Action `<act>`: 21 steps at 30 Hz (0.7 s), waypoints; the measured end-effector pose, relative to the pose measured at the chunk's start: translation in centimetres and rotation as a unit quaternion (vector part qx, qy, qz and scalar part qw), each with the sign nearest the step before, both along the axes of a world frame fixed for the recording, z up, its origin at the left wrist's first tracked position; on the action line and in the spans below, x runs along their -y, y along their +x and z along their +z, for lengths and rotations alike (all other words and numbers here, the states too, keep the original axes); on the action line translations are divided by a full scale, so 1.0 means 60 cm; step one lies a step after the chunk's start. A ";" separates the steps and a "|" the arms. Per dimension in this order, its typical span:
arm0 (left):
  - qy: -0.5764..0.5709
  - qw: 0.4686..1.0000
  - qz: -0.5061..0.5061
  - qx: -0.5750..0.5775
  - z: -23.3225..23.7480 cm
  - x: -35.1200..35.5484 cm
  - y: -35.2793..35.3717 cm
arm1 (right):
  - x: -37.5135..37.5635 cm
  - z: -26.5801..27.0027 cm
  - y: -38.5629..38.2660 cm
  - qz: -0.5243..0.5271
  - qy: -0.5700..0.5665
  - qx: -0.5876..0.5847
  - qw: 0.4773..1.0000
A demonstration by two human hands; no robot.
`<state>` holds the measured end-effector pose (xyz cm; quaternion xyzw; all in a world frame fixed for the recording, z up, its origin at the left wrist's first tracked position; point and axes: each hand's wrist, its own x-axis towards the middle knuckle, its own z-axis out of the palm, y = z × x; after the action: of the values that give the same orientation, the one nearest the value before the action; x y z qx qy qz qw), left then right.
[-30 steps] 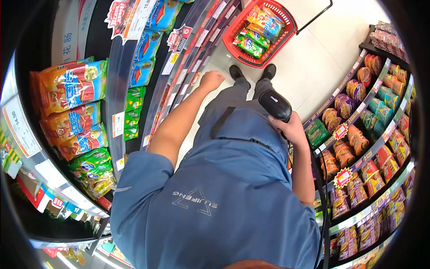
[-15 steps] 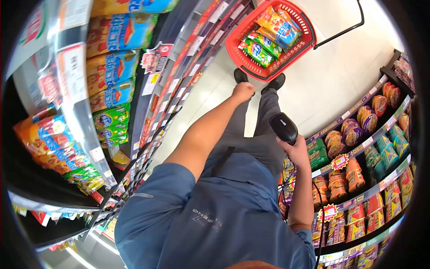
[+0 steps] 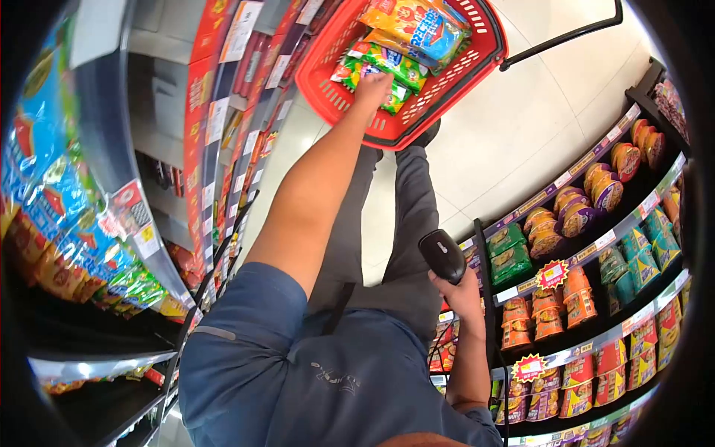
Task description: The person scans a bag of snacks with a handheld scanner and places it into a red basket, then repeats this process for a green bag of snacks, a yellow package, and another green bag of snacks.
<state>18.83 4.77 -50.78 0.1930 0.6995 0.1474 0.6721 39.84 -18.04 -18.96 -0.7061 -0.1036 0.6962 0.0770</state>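
My left hand [image 3: 374, 89] reaches down into a red shopping basket [image 3: 402, 135]. Its fingers are closed at the edge of a green snack packet [image 3: 402, 65], one of the green packets lying there. Beside these, an orange-and-blue snack bag [image 3: 421, 30] fills the far part of the basket. My right hand [image 3: 460, 292] is wrapped around the grip of a black handheld scanner [image 3: 442, 255], held near my hip. The scanner's rounded head points up and away from me.
Shelves with hanging snack bags [image 3: 52, 179] and price tags stand close on my left. Cup noodles [image 3: 577, 212] fill the shelves at right. The basket's black handle [image 3: 566, 37] sticks out over the pale tiled floor [image 3: 514, 141]. My shoes are partly under the basket.
My left hand has moved from beside the basket into it, onto the green packets. The view has shifted, so the basket appears nearer and further left. My right hand still holds the scanner.
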 end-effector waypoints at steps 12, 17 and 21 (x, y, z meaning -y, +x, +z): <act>0.008 0.948 0.318 -0.032 -0.080 -0.167 0.170 | -0.016 -0.024 0.020 -0.038 -0.031 0.011 0.999; 0.033 0.960 0.279 0.012 -0.059 -0.180 0.157 | -0.002 -0.033 0.024 -0.045 -0.016 0.016 0.999; 0.112 0.960 0.252 0.052 -0.010 -0.166 0.152 | -0.024 -0.008 0.012 0.007 -0.033 0.026 0.999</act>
<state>27.92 14.72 -51.40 0.0761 0.6684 0.3995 0.6228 40.59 -16.61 -19.47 -0.7251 -0.0873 0.6815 0.0461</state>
